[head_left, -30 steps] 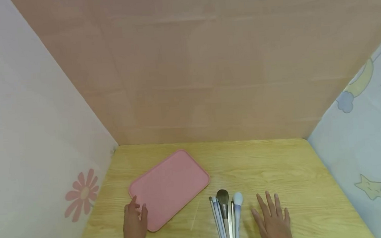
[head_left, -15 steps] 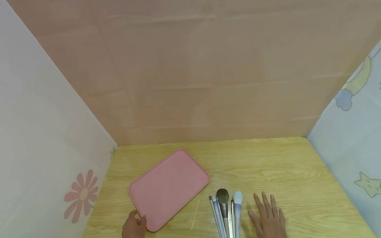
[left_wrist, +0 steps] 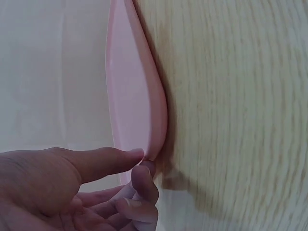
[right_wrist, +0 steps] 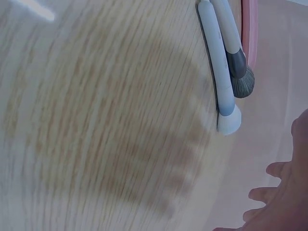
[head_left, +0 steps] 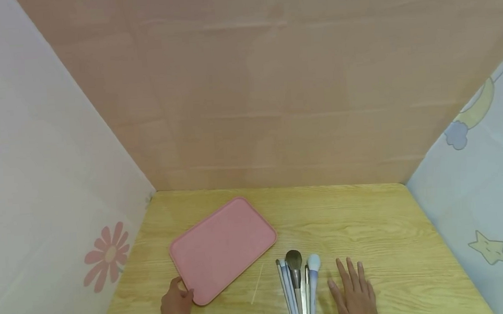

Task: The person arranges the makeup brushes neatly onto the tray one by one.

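A pink rectangular tray (head_left: 224, 247) lies slantwise on the wooden table, left of centre. At its near left corner my left hand (head_left: 176, 305) pinches the rim; in the left wrist view the thumb (left_wrist: 108, 163) is over the edge and curled fingers (left_wrist: 144, 185) are beneath it. Several makeup brushes lie side by side in front of me, among them a dark-bristled brush (head_left: 294, 265) and a white-headed brush (head_left: 314, 268). To their right my right hand (head_left: 357, 297) is held palm down with fingers spread, holding nothing.
The wooden table (head_left: 395, 244) ends at a tan backdrop (head_left: 248, 104) behind. A white wall with a pink flower (head_left: 110, 254) stands on the left, and a pale wall with a star (head_left: 492, 247) on the right.
My left hand has drawn slightly down and closed its fingers on the tray's corner. My right hand has shifted a little left and toward me. Tray and brushes have stayed put.
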Tool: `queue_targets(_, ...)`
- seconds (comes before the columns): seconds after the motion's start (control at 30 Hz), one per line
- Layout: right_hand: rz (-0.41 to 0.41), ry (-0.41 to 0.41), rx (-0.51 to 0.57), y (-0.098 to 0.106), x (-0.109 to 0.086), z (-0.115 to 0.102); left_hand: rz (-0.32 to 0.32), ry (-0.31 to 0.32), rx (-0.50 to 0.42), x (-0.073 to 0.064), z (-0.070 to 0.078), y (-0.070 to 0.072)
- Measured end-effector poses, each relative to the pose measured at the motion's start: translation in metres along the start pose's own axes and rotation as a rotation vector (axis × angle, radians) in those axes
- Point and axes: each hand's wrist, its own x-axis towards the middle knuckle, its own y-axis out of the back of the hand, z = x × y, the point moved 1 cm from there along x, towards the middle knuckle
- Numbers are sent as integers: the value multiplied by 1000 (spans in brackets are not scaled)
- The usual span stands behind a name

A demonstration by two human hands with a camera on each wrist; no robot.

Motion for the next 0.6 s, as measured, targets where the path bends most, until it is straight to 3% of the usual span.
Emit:
queue_targets(0.23,3,4,16,-4,-2,-4,-19,15,-40,0,-3,-3)
queue_targets(0.6,14,29,22,-1,0,-8,12,-72,-42,7,0,-9)
